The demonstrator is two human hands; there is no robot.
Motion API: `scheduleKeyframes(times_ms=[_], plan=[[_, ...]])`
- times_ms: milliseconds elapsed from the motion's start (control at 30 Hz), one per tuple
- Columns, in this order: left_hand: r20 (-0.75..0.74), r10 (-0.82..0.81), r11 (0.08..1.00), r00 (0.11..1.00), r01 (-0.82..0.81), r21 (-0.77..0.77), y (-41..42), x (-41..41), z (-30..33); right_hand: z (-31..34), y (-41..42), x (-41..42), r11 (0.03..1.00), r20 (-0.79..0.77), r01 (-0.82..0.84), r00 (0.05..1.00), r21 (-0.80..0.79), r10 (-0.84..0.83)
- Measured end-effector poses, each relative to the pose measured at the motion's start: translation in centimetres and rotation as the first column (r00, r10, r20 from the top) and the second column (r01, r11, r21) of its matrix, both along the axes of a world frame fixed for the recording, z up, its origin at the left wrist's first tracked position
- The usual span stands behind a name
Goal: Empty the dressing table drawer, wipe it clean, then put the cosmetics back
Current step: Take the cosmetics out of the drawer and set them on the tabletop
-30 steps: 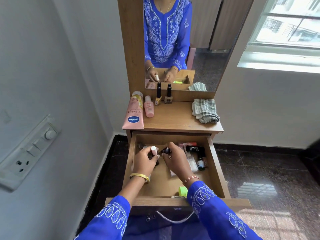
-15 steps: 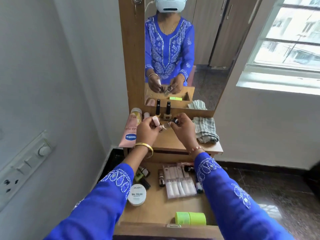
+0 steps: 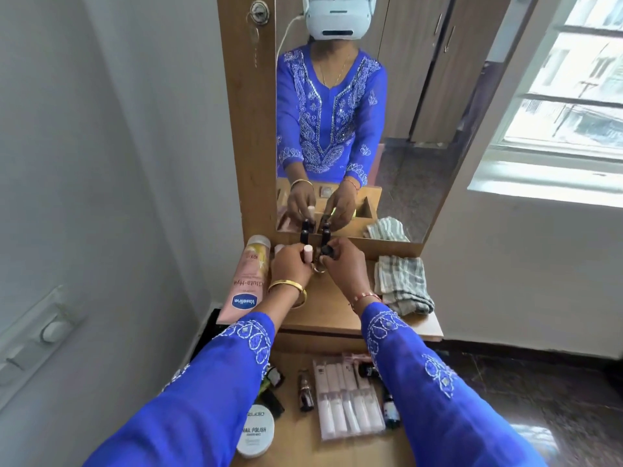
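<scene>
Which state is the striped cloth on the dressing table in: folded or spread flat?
Folded. The striped cloth sits bunched in layers on the tabletop.

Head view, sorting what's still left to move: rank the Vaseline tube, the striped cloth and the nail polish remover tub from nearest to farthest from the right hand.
1. Striped cloth, on the tabletop just right of the right hand.
2. Vaseline tube, on the tabletop, left beyond the left hand.
3. Nail polish remover tub, down in the open drawer.

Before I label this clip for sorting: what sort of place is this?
Likely a bedroom or dressing corner at home: a tall wood-framed mirror over a wooden dressing table top, an open wooden drawer of cosmetics, and a pink Vaseline lotion tube.
</scene>
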State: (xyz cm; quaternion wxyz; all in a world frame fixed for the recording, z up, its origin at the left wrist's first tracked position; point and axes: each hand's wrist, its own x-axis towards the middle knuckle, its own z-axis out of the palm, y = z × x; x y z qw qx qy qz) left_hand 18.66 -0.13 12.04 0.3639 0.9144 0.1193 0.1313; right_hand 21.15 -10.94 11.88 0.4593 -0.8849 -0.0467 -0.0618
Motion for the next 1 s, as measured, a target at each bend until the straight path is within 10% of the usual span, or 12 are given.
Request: scheduleKeyframes(times_ms=[467, 1000], plan=[[0.055, 0.025, 0.997, 0.998, -0.029, 0.071, -0.4, 0.7, -0.9, -1.1, 0.7, 0.1, 0.999, 0.056, -0.035, 0.998, -0.033, 0.037], [0.249, 0.188, 0.923, 0.95, -0.084, -0.376, -0.7, -6.1, -1.4, -3.3, -1.2, -8.1, 0.981, 0.275, 0.139, 0.946, 0.135, -0.172]])
